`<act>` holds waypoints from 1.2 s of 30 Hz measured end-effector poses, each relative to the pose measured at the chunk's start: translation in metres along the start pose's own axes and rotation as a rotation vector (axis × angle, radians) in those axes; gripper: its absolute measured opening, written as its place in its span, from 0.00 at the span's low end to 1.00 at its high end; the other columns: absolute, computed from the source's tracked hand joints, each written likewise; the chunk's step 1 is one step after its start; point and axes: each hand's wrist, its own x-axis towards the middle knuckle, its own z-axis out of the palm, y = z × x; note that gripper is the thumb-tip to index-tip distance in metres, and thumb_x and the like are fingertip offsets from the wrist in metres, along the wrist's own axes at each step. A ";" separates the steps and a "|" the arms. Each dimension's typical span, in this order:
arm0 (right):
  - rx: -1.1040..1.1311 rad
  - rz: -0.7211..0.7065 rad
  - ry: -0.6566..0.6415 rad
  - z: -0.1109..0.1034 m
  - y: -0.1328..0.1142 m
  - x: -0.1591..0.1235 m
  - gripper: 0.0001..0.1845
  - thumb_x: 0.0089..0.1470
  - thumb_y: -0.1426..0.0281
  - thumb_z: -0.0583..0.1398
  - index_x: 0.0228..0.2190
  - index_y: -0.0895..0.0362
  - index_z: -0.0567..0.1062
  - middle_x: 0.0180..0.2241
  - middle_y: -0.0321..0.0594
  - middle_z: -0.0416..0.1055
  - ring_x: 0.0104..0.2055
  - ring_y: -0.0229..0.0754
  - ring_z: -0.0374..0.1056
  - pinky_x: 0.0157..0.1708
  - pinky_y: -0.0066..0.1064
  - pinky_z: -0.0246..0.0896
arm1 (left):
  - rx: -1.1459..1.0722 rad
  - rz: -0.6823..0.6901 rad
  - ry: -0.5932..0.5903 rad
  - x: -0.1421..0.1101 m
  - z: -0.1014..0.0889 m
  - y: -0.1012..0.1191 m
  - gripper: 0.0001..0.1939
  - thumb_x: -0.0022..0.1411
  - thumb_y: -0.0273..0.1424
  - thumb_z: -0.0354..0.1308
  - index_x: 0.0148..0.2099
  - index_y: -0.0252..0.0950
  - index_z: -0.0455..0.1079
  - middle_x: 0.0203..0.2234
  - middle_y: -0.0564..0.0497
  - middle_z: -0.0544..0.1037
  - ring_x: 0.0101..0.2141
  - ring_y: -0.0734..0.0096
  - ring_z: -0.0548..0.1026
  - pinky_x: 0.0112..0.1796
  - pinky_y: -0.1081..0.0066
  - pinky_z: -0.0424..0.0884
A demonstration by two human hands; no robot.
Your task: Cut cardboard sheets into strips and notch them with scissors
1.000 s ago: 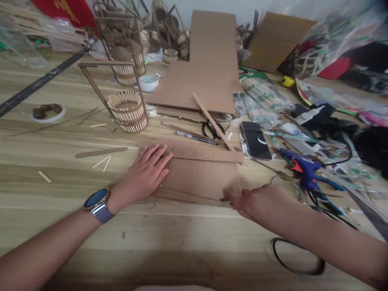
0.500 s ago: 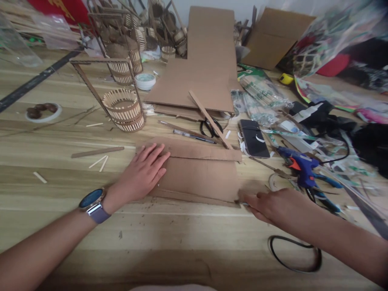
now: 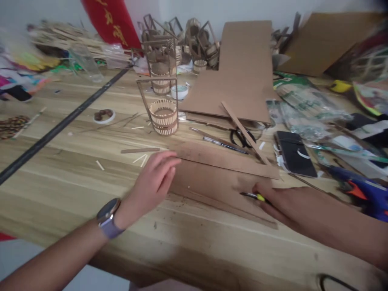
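A brown cardboard sheet (image 3: 218,180) lies flat on the wooden table (image 3: 75,178) in front of me. My left hand (image 3: 153,184), fingers stretched out, hovers at or rests on the sheet's left edge; a watch sits on that wrist. My right hand (image 3: 286,202) is closed round a small cutter with a yellow body (image 3: 256,197), its blade on the cardboard near the right end. A narrow cardboard strip (image 3: 221,204) lies along the sheet's near edge.
A stick basket in a cardboard frame (image 3: 163,115) stands behind the sheet. Scissors (image 3: 241,137), a pen (image 3: 224,144), a phone (image 3: 295,152) and a blue glue gun (image 3: 360,190) lie to the right. Larger cardboard sheets (image 3: 239,81) lie further back, and a black bar (image 3: 60,127) crosses the left.
The view has swung left and tilted. My right hand has moved back onto the cardboard with the cutter showing. My left hand has shifted slightly off the sheet's left edge.
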 end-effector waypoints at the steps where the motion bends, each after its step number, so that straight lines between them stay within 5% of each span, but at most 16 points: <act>1: 0.046 -0.057 -0.021 -0.003 -0.011 0.017 0.07 0.64 0.67 0.55 0.41 0.54 0.72 0.24 0.35 0.80 0.23 0.41 0.76 0.20 0.28 0.51 | 0.043 0.031 -0.044 -0.012 -0.006 0.006 0.17 0.75 0.30 0.43 0.54 0.36 0.72 0.51 0.41 0.77 0.53 0.58 0.74 0.54 0.55 0.74; 4: -0.014 -0.110 -0.010 -0.009 -0.051 0.068 0.05 0.64 0.69 0.55 0.36 0.55 0.71 0.21 0.36 0.78 0.21 0.43 0.75 0.19 0.29 0.43 | 0.172 0.072 -0.177 -0.051 -0.011 0.021 0.16 0.74 0.28 0.45 0.53 0.33 0.72 0.48 0.40 0.80 0.49 0.56 0.77 0.51 0.56 0.77; 7: -0.027 -0.209 0.036 -0.016 -0.087 0.108 0.09 0.67 0.70 0.53 0.38 0.56 0.72 0.28 0.42 0.81 0.28 0.45 0.78 0.21 0.29 0.47 | 0.294 0.067 -0.163 -0.081 0.000 0.030 0.17 0.73 0.27 0.46 0.58 0.28 0.69 0.53 0.36 0.78 0.54 0.52 0.76 0.53 0.55 0.77; 12: -0.027 -0.329 0.053 -0.028 -0.119 0.146 0.11 0.68 0.73 0.51 0.38 0.58 0.73 0.32 0.46 0.81 0.31 0.47 0.79 0.23 0.30 0.56 | 0.393 -0.023 -0.187 -0.092 0.019 0.030 0.21 0.72 0.27 0.45 0.62 0.25 0.64 0.57 0.32 0.75 0.58 0.49 0.74 0.55 0.54 0.76; 26: -0.056 -0.266 -0.164 -0.040 -0.139 0.159 0.11 0.64 0.79 0.53 0.41 0.60 0.74 0.34 0.47 0.81 0.36 0.52 0.81 0.25 0.31 0.65 | 0.539 0.030 -0.341 -0.091 0.028 0.029 0.21 0.72 0.28 0.49 0.61 0.22 0.68 0.62 0.31 0.69 0.64 0.47 0.67 0.62 0.55 0.67; 36: -0.059 -0.160 -0.392 -0.053 -0.153 0.173 0.13 0.67 0.64 0.59 0.47 0.59 0.75 0.40 0.40 0.78 0.38 0.41 0.77 0.39 0.39 0.75 | 0.533 -0.040 -0.317 -0.091 0.030 0.028 0.26 0.74 0.32 0.49 0.68 0.22 0.59 0.65 0.37 0.67 0.65 0.53 0.65 0.62 0.61 0.67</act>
